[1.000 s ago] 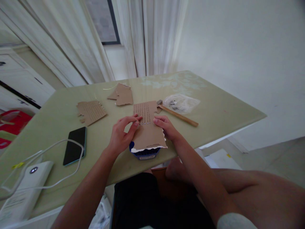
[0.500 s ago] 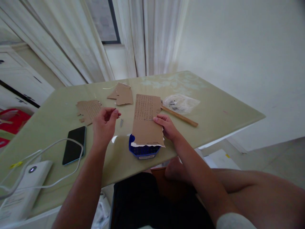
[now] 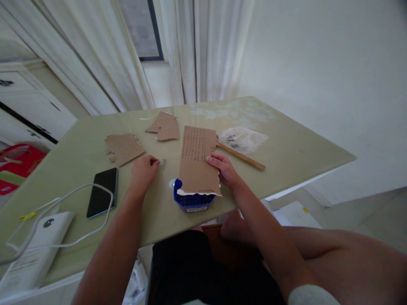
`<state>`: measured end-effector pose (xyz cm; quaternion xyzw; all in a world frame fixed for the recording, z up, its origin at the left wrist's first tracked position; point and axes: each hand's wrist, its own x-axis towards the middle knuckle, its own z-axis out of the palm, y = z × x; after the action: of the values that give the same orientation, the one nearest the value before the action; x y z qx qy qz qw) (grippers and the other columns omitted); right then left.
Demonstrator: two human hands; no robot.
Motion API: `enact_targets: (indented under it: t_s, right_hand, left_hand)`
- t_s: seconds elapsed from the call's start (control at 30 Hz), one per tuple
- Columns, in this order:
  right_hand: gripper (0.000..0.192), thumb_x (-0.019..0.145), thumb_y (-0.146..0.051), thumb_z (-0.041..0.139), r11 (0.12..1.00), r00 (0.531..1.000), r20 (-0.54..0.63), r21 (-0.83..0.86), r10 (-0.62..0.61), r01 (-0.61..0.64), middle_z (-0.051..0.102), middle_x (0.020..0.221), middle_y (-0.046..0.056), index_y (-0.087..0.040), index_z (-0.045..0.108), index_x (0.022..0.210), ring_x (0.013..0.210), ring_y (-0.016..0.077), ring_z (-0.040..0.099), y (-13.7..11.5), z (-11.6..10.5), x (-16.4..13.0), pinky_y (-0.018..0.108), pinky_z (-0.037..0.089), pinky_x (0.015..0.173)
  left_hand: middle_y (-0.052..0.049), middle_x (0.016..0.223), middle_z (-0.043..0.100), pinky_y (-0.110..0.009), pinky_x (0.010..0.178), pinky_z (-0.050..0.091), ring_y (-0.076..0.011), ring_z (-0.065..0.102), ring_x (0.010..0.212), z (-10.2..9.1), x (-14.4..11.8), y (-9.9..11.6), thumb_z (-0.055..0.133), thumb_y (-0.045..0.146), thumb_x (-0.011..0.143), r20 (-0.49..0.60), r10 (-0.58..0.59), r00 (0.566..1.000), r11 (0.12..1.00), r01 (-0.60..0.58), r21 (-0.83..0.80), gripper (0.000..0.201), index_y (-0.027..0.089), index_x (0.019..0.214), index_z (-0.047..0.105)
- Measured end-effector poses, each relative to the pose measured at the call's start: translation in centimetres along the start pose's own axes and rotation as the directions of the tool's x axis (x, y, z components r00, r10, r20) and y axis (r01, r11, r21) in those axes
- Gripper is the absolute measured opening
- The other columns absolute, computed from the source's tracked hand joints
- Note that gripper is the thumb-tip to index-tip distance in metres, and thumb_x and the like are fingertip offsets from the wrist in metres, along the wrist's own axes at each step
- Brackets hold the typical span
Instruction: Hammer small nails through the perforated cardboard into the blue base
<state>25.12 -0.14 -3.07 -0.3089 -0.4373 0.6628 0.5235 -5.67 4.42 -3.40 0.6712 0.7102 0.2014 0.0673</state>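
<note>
Cardboard sheet hiding blue basket, right fingers pinching it, left fingers curled, grip unclear

Left hand palm-down, right hand pinching.

We've got a pale green glossy surface with faded floral marks at the far end. Lying on it: two torn cardboard scraps toward the back left, a wooden-handled hammer just beside a clear plastic bag, and a small metal nail near the middle. A blue basket sits at the near edge with a cardboard sheet resting over it. On the left there's a black phone, a white power bank and its white cable.
</note>
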Motion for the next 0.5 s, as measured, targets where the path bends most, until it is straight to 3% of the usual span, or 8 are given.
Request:
enact_targets:
  t_s: [0.3, 0.5]
  right_hand:
    - [0.041, 0.071, -0.054, 0.099, 1.0, 1.0, -0.004, 0.004, 0.002, -0.002, 0.082, 0.08, 0.003, -0.02, 0.086, 0.09, 0.063, 0.0152, 0.07, -0.05, 0.01, 0.0, 0.025, 0.056, 0.062]
    - [0.042, 0.074, -0.054, 0.098, 1.0, 1.0, 0.007, 0.015, -0.002, 0.002, 0.083, 0.086, 0.005, -0.02, 0.086, 0.095, 0.068, 0.0161, 0.072, 0.09, -0.12, -0.02, 0.026, 0.057, 0.066]
  left_hand:
    - [-0.013, 0.097, 0.086, -0.044, 0.082, 0.056, -0.0363, 0.079, 0.096, 0.2, 0.0, 0.29, 0.062, 0.04, 0.091, -0.012, 0.015, 1.0, 0.998, -0.016, -0.058, 0.025, 0.026, 0.087, 0.082]
    - [-0.012, 0.086, 0.085, -0.042, 0.077, 0.055, -0.0346, 0.078, 0.086, -0.34, -0.15, 0.69, 0.063, 0.035, 0.087, -0.028, 0.028, 0.999, 0.989, -0.032, -0.147, 0.02, 0.025, 0.083, 0.08]
